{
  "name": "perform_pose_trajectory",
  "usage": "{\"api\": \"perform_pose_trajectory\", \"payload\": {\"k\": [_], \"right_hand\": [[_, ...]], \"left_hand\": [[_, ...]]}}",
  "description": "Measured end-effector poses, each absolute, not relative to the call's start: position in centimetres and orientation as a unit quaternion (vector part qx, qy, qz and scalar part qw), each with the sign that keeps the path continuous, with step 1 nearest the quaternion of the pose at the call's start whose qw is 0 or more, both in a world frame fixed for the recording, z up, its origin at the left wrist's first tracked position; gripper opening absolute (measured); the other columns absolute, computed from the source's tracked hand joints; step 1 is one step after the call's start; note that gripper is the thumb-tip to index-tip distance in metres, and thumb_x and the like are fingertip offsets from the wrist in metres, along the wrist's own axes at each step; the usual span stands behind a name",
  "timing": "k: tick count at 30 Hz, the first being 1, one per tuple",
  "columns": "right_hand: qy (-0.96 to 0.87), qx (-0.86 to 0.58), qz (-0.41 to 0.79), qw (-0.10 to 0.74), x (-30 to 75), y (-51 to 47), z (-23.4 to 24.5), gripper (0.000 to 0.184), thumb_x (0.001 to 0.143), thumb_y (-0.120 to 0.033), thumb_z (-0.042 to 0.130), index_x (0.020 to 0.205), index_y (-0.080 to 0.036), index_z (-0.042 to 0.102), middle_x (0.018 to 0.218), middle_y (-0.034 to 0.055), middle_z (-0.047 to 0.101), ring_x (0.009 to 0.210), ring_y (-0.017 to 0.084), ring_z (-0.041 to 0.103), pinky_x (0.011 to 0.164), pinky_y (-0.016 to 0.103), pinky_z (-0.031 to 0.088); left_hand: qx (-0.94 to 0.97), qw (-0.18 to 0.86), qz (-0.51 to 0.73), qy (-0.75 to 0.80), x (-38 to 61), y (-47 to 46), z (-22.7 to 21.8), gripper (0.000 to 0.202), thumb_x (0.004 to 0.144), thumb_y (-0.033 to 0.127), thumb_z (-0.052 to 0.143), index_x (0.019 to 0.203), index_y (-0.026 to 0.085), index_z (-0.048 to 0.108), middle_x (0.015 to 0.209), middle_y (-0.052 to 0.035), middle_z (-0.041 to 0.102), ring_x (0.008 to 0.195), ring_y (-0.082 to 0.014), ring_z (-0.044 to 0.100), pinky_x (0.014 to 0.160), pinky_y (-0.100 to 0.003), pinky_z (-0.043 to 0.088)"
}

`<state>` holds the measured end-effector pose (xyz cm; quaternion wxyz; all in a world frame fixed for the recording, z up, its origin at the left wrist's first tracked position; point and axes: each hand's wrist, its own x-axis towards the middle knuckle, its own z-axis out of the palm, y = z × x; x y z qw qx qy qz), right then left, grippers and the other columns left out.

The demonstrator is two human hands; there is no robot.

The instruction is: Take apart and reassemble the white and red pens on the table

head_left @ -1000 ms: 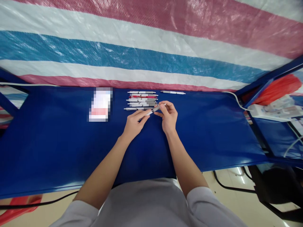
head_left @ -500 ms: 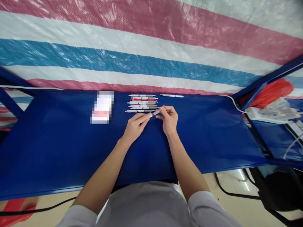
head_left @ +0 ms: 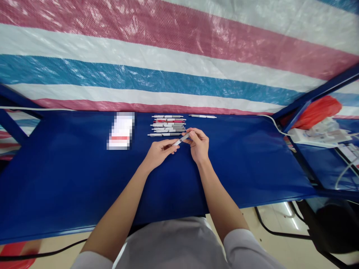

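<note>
The pen is located above the blue table, between both hands. Its long axis runs obliquely from near left to far right, white section toward near left, grey section toward far right. The left hand pinches the near-left end; the right hand grips the far-right end. Row pens beyond lie left to right.

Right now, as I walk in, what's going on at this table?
The person's left hand and right hand hold a pale pen slantwise between them, over the blue table. Just beyond, a group of pens lies side by side, among them a red one. Another pen lies off to the group's right, and a pixelated object to its left.
</note>
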<state>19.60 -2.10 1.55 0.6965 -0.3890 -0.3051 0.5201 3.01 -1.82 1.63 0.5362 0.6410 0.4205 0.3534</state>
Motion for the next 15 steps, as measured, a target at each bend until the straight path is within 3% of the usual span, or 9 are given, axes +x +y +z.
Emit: {"api": "perform_pose_trajectory", "payload": {"k": [5, 9, 12, 15], "right_hand": [[-0.294, -0.405, 0.515, 0.696, 19.33, -2.02, 1.57, 0.021, 0.067, -0.034, 0.078, 0.074, -0.02, 0.065, 0.079, -0.0019, 0.072, 0.073, 0.015, 0.072, 0.066, 0.027, 0.062], [-0.266, -0.424, 0.494, 0.711, 19.01, -1.89, 1.53, 0.03, 0.065, -0.032, 0.08, 0.066, -0.02, 0.053, 0.074, -0.0059, 0.066, 0.068, 0.014, 0.071, 0.062, 0.026, 0.061], [-0.261, -0.421, 0.491, 0.717, 18.91, -1.84, 1.51, 0.032, 0.065, -0.031, 0.08, 0.067, -0.02, 0.05, 0.072, -0.0075, 0.063, 0.066, 0.013, 0.071, 0.058, 0.024, 0.06], [-0.277, -0.422, 0.493, 0.708, 18.99, -1.89, 1.57, 0.025, 0.067, -0.033, 0.078, 0.076, -0.022, 0.058, 0.074, -0.0067, 0.064, 0.068, 0.012, 0.07, 0.06, 0.024, 0.06]], "left_hand": [[0.707, 0.421, 0.373, 0.429, 3.44, -2.04, 1.06, 0.03, 0.086, 0.033, 0.062, 0.111, 0.018, 0.07, 0.086, -0.0036, 0.072, 0.067, -0.013, 0.063, 0.066, -0.025, 0.051], [0.744, 0.313, 0.417, 0.419, 3.71, -2.29, 0.71, 0.026, 0.088, 0.027, 0.059, 0.109, 0.019, 0.07, 0.096, -0.0053, 0.071, 0.073, -0.0134, 0.063, 0.069, -0.025, 0.05], [0.743, 0.31, 0.421, 0.419, 3.77, -2.32, 0.69, 0.025, 0.087, 0.026, 0.06, 0.108, 0.018, 0.07, 0.096, -0.0055, 0.071, 0.072, -0.0133, 0.063, 0.068, -0.025, 0.05], [0.723, 0.353, 0.402, 0.437, 3.73, -2.21, 0.82, 0.028, 0.085, 0.029, 0.062, 0.11, 0.018, 0.07, 0.09, -0.0041, 0.072, 0.066, -0.0126, 0.062, 0.064, -0.024, 0.05]]}}
